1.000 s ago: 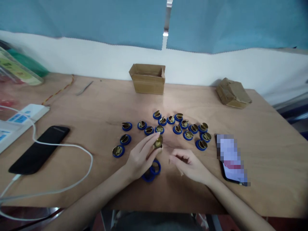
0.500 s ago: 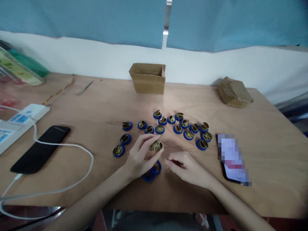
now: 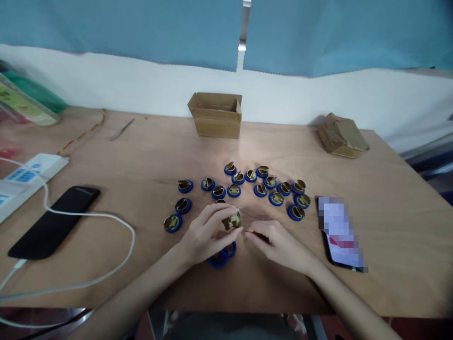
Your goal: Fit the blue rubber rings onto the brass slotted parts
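Note:
My left hand [image 3: 207,233] pinches a small brass part [image 3: 231,221] between thumb and fingers, just above the wooden table [image 3: 141,160]. Under that hand lie empty blue rings [image 3: 222,254]. My right hand [image 3: 279,243] rests beside it with fingers curled, its fingertips close to the brass part; what they hold, if anything, is hidden. Beyond both hands several blue rings fitted with brass parts [image 3: 262,189] are spread in a loose arc, with three more [image 3: 173,222] to the left.
A black phone [image 3: 53,222] with a white cable [image 3: 106,264] lies at the left by a white power strip [image 3: 28,172]. Another phone [image 3: 341,236] lies right of my hands. An open cardboard box [image 3: 215,114] and a closed one [image 3: 342,135] stand at the back.
My left hand has lowered and turned the brass part. My right hand has moved left toward it, closing the gap between the two hands.

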A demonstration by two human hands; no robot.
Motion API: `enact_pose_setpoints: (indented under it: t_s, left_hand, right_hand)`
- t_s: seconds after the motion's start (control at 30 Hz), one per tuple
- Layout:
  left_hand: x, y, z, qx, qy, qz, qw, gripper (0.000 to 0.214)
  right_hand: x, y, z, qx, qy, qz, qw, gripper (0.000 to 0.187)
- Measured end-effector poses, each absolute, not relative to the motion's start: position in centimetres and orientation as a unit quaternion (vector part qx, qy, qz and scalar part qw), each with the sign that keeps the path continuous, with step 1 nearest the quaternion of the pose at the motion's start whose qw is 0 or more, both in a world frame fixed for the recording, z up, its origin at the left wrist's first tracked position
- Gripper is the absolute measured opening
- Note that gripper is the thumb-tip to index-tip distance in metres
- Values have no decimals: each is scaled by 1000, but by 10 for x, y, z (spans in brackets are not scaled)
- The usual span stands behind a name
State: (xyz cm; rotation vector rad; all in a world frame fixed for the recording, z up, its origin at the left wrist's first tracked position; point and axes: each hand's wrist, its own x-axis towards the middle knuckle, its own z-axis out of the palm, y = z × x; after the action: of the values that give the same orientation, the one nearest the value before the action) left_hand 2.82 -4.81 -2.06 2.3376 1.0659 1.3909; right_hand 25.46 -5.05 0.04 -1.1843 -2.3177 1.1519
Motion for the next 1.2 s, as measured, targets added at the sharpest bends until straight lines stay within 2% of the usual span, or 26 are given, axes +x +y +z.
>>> enact_pose_setpoints:
  t_s: [0.13, 0.33, 0.6, 0.87, 1.13, 1.2]
  left_hand:
    - [25, -44, -24, 776, 381, 481, 148, 48]
    - [6, -28, -6, 820, 345, 440, 126, 32]
    - [-10, -24, 5, 864, 387, 250, 202, 12]
    - [-7, -24, 1, 873, 393, 153, 244, 10]
    - [-6, -24, -1, 873, 392, 148, 248, 13]
    - [-4, -25, -2, 876, 389, 154, 241, 14]
  right_hand:
    - [256, -52, 4, -411, -816, 385, 132, 28]
    - [256, -53, 3, -446, -823, 334, 114, 33]
    - [265, -46, -5, -479, -828, 267, 116, 27]
    - [268, -42, -7, -531, -810, 220, 116, 15]
    - [265, -44, -9, -557, -799, 180, 140, 28]
    - [266, -42, -8, -592, -776, 132, 175, 22]
